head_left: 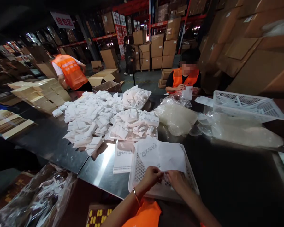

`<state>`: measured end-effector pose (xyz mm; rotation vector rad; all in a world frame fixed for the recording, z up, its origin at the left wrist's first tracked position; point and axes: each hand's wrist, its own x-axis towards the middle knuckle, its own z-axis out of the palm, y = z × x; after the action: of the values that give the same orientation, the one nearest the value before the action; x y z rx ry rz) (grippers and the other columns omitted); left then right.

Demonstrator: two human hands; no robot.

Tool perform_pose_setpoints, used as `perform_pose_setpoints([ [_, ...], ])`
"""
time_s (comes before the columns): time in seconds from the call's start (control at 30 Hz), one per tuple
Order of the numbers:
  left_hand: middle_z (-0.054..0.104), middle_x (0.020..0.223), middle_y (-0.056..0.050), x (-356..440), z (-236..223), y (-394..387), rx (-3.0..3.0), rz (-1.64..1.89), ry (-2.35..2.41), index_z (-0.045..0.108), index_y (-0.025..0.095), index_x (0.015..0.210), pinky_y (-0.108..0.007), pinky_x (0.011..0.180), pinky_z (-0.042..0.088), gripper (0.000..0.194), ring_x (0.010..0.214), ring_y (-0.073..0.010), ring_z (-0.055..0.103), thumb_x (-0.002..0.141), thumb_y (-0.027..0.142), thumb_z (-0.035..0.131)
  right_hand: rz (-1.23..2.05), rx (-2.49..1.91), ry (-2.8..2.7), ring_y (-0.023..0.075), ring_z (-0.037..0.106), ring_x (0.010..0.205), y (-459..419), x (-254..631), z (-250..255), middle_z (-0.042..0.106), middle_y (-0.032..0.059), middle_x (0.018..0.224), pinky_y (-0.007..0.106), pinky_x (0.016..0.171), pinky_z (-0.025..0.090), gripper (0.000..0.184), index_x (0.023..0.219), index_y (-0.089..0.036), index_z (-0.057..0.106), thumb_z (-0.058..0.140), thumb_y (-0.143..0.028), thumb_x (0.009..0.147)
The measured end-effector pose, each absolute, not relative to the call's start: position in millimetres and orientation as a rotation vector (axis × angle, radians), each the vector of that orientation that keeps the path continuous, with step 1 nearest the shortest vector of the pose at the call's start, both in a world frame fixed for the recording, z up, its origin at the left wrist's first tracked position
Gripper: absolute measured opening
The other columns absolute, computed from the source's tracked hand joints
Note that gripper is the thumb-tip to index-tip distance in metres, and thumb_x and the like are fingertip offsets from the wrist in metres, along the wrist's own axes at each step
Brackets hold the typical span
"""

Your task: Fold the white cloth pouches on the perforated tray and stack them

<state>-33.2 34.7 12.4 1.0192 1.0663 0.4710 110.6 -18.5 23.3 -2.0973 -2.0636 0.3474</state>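
A white basket (196,181) with a perforated bottom stands in front of me. Across it lies a white paper sheet (172,154), its left part printed with "beauty". My right hand (177,180) is closed at the sheet's lower edge, fingertips pinching there. Beside it, my left hand (152,177) has its fingers pinched together; whatever they hold is hidden. The two hands' fingertips almost meet over the basket. A stack of printed white papers (122,162) lies just left of the basket.
A large heap of small white packets (90,116) covers the table's left middle. Filled trays (134,124) adjoin it. Bags of clear plastic (177,116) and another white basket (251,105) lie at right. A co-worker (184,78) in an orange vest handles white paper opposite.
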Motion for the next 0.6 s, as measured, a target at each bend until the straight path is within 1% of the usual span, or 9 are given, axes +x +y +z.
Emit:
perform_pose_setpoints([
  [0.07,0.051,0.043,0.001,-34,17,34,1.017,0.445,1.076,0.055,0.014,0.050,-0.024,0.051,0.039,0.036,0.045,-0.0106,0.049,0.064,0.046,0.064,0.322,-1.972,-2.046,0.0193,0.064,0.077,-24,105,24,0.068,0.0042,0.080,0.030,0.070,0.046,0.023,0.087,-0.021,0.067,0.044,-0.019,0.088],
  [0.13,0.052,0.043,0.000,-36,21,34,0.999,0.428,1.081,0.055,0.014,0.049,-0.026,0.054,0.040,0.037,0.045,-0.0119,0.051,0.067,0.045,0.060,0.267,-1.829,-2.009,0.0184,0.063,0.082,-28,99,22,0.067,0.0030,0.086,0.031,0.075,0.045,0.021,0.089,-0.022,0.065,0.045,-0.018,0.088],
  [0.23,0.052,0.043,-0.001,-37,26,34,0.970,0.406,1.094,0.054,0.014,0.049,-0.028,0.058,0.042,0.032,0.046,-0.0138,0.053,0.069,0.039,0.057,0.230,-1.738,-1.963,0.0168,0.061,0.081,-32,93,16,0.065,0.0019,0.084,0.031,0.073,0.043,0.019,0.085,-0.021,0.063,0.046,-0.013,0.087],
  [0.4,0.054,0.046,-0.002,-35,24,32,0.933,0.385,1.124,0.055,0.013,0.049,-0.031,0.064,0.046,0.026,0.051,-0.0166,0.057,0.069,0.031,0.057,0.298,-1.881,-1.941,0.0187,0.058,0.080,-28,89,12,0.061,0.0023,0.080,0.032,0.073,0.043,0.016,0.079,-0.019,0.059,0.049,-0.006,0.081],
  [0.5,0.056,0.047,-0.002,-32,20,30,0.926,0.392,1.154,0.056,0.013,0.050,-0.031,0.065,0.048,0.025,0.052,-0.0163,0.058,0.069,0.029,0.058,0.303,-1.893,-1.972,0.0197,0.056,0.082,-26,80,16,0.059,0.0029,0.081,0.033,0.074,0.043,0.018,0.078,-0.019,0.059,0.047,-0.007,0.082],
  [0.6,0.055,0.045,0.000,-33,18,31,0.930,0.417,1.195,0.052,0.015,0.050,-0.028,0.060,0.047,0.028,0.050,-0.0143,0.057,0.072,0.030,0.057,0.309,-1.795,-1.942,0.0203,0.054,0.081,-31,73,18,0.058,0.0037,0.080,0.034,0.073,0.044,0.019,0.077,-0.020,0.057,0.042,-0.012,0.086],
])
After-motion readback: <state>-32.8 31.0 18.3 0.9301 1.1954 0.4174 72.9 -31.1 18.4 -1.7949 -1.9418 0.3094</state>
